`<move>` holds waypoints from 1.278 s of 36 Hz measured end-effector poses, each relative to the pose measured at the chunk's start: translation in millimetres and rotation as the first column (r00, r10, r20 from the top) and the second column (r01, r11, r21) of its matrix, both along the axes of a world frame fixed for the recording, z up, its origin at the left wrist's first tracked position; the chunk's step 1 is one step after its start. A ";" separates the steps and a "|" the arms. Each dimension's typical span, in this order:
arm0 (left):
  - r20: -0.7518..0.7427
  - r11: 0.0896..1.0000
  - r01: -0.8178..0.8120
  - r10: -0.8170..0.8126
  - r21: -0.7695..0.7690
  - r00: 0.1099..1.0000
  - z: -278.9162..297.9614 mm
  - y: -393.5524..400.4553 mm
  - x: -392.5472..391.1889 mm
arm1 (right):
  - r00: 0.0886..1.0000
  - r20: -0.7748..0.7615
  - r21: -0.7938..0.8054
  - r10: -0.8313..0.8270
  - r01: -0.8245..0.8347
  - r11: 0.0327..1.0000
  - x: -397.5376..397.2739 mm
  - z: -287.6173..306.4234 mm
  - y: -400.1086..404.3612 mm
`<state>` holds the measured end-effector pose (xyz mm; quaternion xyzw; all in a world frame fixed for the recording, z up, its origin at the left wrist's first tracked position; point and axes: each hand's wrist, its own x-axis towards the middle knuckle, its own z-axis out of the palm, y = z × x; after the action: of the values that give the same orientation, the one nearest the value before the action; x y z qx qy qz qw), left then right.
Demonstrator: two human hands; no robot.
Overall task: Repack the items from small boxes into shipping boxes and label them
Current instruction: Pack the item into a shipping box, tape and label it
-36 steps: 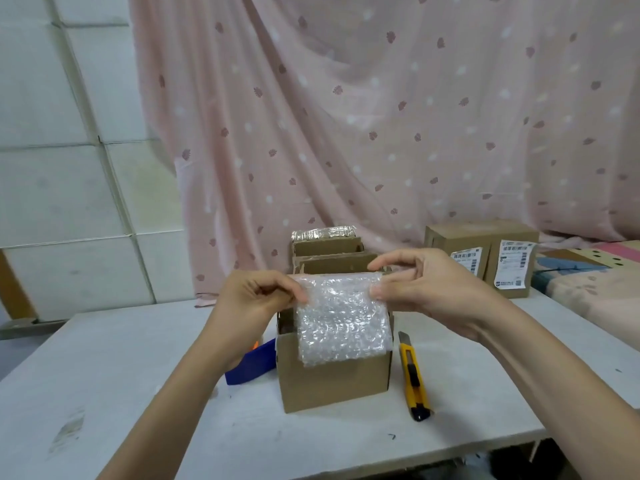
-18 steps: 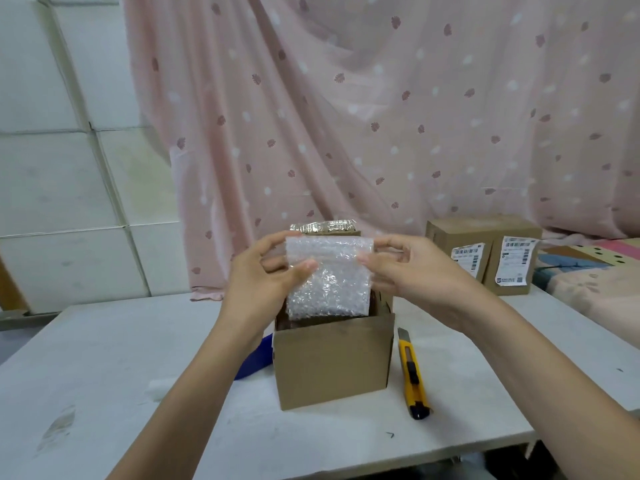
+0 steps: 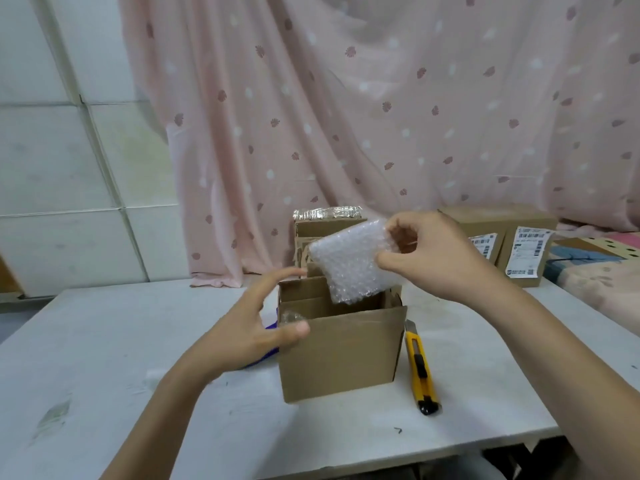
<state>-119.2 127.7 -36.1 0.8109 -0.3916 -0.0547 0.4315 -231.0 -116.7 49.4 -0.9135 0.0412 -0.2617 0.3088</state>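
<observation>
White table (image 3: 104,341), lower frame: your right hand (image 3: 433,258) pinches the bubble-wrapped item (image 3: 349,265) over the open box (image 3: 339,355), likely for packing; left hand (image 3: 256,327) open, steadying nothing.

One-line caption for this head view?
Right hand holds bubble-wrapped item above open cardboard box; left hand open beside it.

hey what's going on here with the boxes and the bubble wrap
A person is packing at a white table. Their right hand pinches a small bubble-wrapped packet by its edge above an open brown cardboard box. The left hand hovers open by the box's left side. A yellow utility knife lies to the right of the box, and two labelled cardboard boxes sit further back.
</observation>
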 end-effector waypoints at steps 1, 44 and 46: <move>-0.020 0.999 0.016 -0.015 0.041 1.000 -5.1 1.3 1.1 | 1.000 -0.022 -0.045 -0.007 0.006 0.999 -0.2 2.2 1.3; 0.272 0.994 -0.035 0.006 0.104 0.962 -26.3 -7.0 -23.9 | 0.889 -0.362 -0.679 -0.280 -0.045 0.733 1.6 -23.4 46.3; 0.267 0.994 -0.037 0.007 0.106 0.964 -25.9 -7.2 -23.9 | 0.891 -0.345 -0.675 -0.296 -0.016 0.738 -0.2 -20.6 50.2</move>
<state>-143.1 120.5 -62.0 0.8377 -0.4335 0.0380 0.3301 -231.2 -66.5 28.8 -0.9911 0.0836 -0.0739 -0.0726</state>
